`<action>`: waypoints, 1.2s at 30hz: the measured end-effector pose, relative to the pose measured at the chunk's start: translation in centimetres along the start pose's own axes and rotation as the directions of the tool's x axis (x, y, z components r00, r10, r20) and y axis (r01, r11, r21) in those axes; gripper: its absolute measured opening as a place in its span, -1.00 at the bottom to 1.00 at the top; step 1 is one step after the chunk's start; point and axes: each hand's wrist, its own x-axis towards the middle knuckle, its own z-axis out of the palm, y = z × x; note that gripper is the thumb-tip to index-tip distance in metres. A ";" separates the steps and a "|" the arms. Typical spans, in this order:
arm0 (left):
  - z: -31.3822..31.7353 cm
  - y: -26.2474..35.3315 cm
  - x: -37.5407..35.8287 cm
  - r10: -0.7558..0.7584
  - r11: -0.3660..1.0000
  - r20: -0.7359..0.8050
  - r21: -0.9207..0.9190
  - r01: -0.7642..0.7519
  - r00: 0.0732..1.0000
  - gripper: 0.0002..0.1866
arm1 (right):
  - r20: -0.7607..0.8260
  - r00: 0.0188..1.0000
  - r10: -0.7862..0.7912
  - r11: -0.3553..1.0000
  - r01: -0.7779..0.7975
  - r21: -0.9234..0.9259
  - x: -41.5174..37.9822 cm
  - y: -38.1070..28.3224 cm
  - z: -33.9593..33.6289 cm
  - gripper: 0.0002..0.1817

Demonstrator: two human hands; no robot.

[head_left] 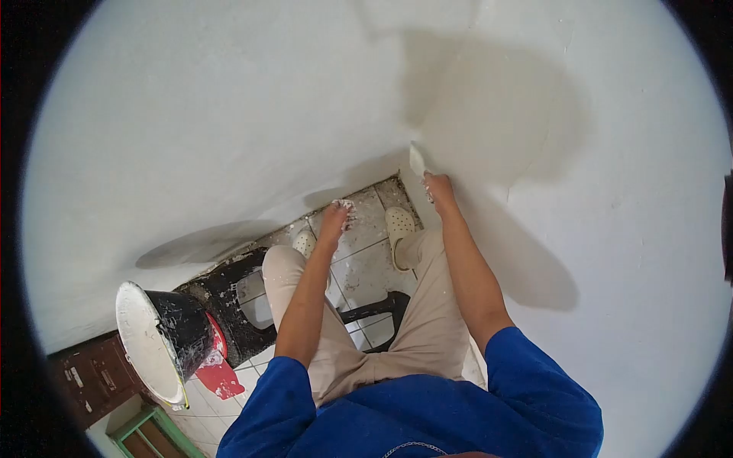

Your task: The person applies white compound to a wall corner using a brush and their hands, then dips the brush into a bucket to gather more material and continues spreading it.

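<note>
My right hand (437,188) is closed round the handle of a putty knife (417,161). Its pale, white-coated blade points up at the room's corner, close to the wall. White smears show on the fingers near the handle. Lower and to the left, my left hand (336,222) hangs above the floor near my knees, its fingers curled and caked with white material. I cannot tell whether it holds anything.
White walls (229,114) meet at the corner, with stained floor tiles (365,221) below. At left, a black bucket (181,324) of white material stands on a black stool (229,294), beside a smeared red plastic piece (220,378). A green frame (156,431) lies beyond.
</note>
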 end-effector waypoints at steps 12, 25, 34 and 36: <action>1.2 -0.3 0.8 -0.003 1.000 0.099 -0.028 0.006 0.995 -0.57 | 0.032 0.999 0.005 0.967 0.004 -0.253 6.0 2.4 2.6 -0.85; 0.4 0.0 0.8 0.025 0.993 0.045 -0.120 -0.020 0.999 -0.66 | -0.032 0.999 -0.023 0.917 0.034 0.398 -1.5 -4.2 0.1 -0.75; 0.6 -0.4 0.5 -0.028 0.996 0.029 -0.086 0.030 0.999 -0.67 | -0.018 0.999 0.027 0.975 -0.022 0.220 3.1 1.0 1.4 -0.80; 0.6 -0.2 0.7 -0.029 0.996 0.028 -0.085 0.032 0.999 -0.66 | -0.049 0.998 0.038 0.994 -0.033 0.101 5.6 1.6 2.8 -0.78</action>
